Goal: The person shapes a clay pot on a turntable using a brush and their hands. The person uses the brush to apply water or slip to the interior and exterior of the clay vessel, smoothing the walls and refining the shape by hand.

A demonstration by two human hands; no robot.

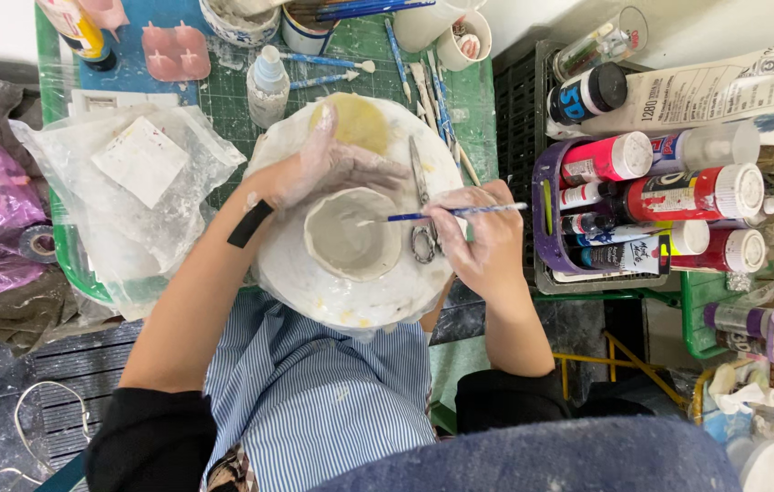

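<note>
A small grey-white clay bowl (351,233) sits on a round white board (314,282) covered with clear film. My left hand (319,169), smeared with clay, rests against the bowl's far rim and steadies it. My right hand (481,239) holds a thin blue-handled brush (446,214), whose tip reaches into the bowl from the right. Scissors (421,211) lie on the board between the bowl and my right hand. A yellow sponge (359,123) lies at the board's far edge.
A green cutting mat (232,96) carries a small squeeze bottle (267,84), loose brushes (332,64), cups and a pink mould (175,50). Crumpled plastic bags (132,191) lie left. A purple basket (546,205) of paint bottles (692,193) stands right.
</note>
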